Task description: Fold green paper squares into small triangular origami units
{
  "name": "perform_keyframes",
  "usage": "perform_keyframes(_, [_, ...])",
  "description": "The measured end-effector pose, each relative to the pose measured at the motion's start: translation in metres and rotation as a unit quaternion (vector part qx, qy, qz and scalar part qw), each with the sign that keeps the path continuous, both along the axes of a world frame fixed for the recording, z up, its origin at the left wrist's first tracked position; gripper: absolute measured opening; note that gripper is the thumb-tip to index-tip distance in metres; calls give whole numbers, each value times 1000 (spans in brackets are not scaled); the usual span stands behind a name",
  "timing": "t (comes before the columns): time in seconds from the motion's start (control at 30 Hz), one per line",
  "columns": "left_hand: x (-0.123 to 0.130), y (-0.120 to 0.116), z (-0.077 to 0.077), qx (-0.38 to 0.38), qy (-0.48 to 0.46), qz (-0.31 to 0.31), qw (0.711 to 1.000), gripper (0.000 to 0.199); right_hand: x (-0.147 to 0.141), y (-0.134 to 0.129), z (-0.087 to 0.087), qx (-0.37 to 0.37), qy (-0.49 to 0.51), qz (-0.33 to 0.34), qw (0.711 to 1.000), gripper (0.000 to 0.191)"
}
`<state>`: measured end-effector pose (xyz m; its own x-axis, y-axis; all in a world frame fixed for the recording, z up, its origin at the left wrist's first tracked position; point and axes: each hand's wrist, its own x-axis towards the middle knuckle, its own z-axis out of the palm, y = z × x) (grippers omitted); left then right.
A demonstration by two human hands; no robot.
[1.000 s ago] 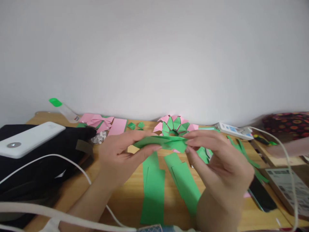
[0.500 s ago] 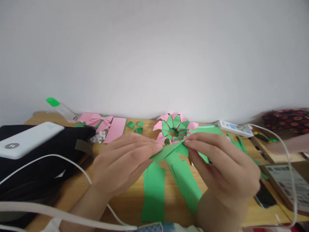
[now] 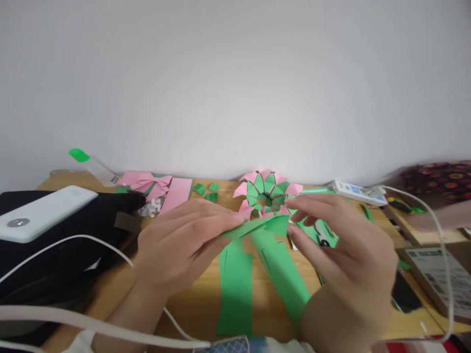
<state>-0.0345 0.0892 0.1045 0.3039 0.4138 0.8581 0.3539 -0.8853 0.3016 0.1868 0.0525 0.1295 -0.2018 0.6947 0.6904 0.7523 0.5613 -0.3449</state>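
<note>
My left hand [image 3: 184, 240] is closed on one end of a folded green paper piece [image 3: 259, 225], thumb on top, in the middle of the view. At the other end of that paper, my right hand [image 3: 346, 260] has its thumb and index finger apart, with the thumb tip close to the edge. Whether it touches cannot be made out. Below the hands lie green paper strips [image 3: 235, 294] on the wooden table [image 3: 195, 304]. A ring of folded pink and green paper pieces [image 3: 259, 186] sits just beyond them.
Pink paper [image 3: 176, 193] and small green pieces [image 3: 211, 197] lie at the back. A white power bank [image 3: 47, 211] rests on black cloth at left. Scissors [image 3: 323, 238], a power strip [image 3: 356, 192] and a phone [image 3: 406, 294] are at right. Another person's arm [image 3: 441, 218] shows far right.
My right thumb and finger have parted and come away from the paper's right end. The paper's right end now shows a wider flap. My left hand keeps its hold.
</note>
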Motion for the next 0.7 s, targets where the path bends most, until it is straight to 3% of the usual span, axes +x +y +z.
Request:
perform_keyframes(0.2, [4, -1, -2, -52, -7, 4, 999, 21, -1, 5, -6, -61, 122, 110, 985, 14])
perform_keyframes(0.33, [13, 5, -8, -190, -90, -4, 978, 17, 1, 12, -10, -111, 178, 119, 970, 12])
perform_keyframes(0.47, [19, 18, -13, -390, -94, -69, 914, 13, 6, 15, -19, -275, 161, 122, 940, 23])
perform_keyframes(0.53, [22, 22, -18, -526, -57, -117, 840, 18, 7, 13, -31, -377, 184, 140, 897, 27])
perform_keyframes(0.6, [25, 21, -28, -593, -32, -142, 792, 24, 5, 7, -49, -453, 245, 142, 845, 28])
perform_keyframes(0.7, [28, 11, -47, -647, -9, -161, 745, 29, 1, -4, -82, -489, 297, 129, 810, 35])
